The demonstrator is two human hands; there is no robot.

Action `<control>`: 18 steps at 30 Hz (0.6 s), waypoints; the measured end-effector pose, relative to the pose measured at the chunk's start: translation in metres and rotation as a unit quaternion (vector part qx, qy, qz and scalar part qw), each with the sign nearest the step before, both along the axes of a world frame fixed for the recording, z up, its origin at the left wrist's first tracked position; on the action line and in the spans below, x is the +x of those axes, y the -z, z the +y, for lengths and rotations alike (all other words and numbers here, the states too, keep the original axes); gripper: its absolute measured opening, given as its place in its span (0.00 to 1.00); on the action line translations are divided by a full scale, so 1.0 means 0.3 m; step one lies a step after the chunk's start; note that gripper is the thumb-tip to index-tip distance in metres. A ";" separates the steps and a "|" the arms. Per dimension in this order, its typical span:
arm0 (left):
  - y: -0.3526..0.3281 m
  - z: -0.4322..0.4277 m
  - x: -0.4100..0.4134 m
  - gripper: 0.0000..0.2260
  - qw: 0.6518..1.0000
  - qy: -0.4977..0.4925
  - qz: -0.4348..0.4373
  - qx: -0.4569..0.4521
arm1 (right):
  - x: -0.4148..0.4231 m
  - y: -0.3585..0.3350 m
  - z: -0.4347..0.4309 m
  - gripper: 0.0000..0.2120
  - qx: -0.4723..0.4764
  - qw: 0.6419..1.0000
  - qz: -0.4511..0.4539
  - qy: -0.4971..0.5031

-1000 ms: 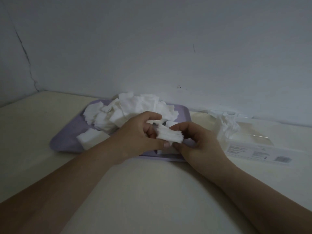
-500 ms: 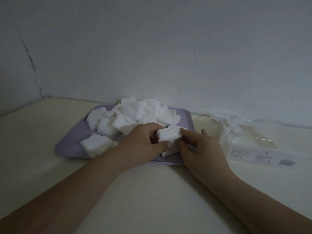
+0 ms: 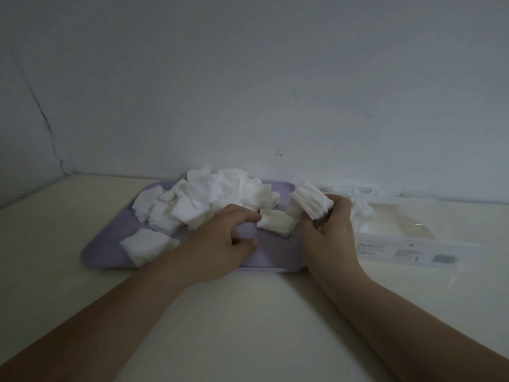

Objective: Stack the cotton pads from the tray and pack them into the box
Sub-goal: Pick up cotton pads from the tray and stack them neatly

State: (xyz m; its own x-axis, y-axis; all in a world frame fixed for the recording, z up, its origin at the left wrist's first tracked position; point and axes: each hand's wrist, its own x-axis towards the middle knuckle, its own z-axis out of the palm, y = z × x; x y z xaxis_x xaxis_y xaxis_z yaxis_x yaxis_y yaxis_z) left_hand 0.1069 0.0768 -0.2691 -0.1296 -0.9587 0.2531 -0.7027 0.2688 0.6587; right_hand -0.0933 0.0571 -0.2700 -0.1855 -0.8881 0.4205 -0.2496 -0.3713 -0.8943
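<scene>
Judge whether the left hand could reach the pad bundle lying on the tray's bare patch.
Probably yes. The left hand holds nothing and lies beside the pad bundle, nothing between them; the right hand grips its stack off to the side.

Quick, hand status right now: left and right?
Left hand: open, loosely curled, index fingertip at a loose cotton pad, gripping nothing.
Right hand: closed around a stack of cotton pads.

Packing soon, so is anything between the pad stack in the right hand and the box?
Crumpled white wrapping bunches at the left end of the box, behind the right hand holding the cotton pad stack.
</scene>
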 end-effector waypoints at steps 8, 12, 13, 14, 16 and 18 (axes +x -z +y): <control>-0.004 0.023 -0.074 0.22 0.984 0.025 -0.158 -0.080 | 0.001 -0.004 -0.006 0.08 0.007 1.000 -0.026 -0.001; 0.005 0.001 -0.045 0.11 0.997 -0.027 0.004 -0.074 | -0.007 -0.001 -0.010 0.08 0.023 0.999 -0.014 -0.018; 0.005 -0.003 -0.043 0.12 0.996 -0.035 0.028 -0.076 | -0.007 0.003 -0.014 0.09 0.029 0.999 -0.007 -0.022; 0.002 -0.005 -0.044 0.13 0.995 -0.043 0.032 -0.082 | -0.006 0.006 -0.017 0.09 0.032 0.999 0.002 -0.024; -0.006 -0.011 -0.051 0.16 0.996 -0.064 0.016 -0.056 | -0.004 0.013 -0.022 0.09 0.035 0.999 0.019 -0.024; -0.021 -0.024 -0.057 0.21 0.996 -0.083 -0.024 0.003 | 0.001 0.013 -0.024 0.09 0.047 0.998 0.027 -0.023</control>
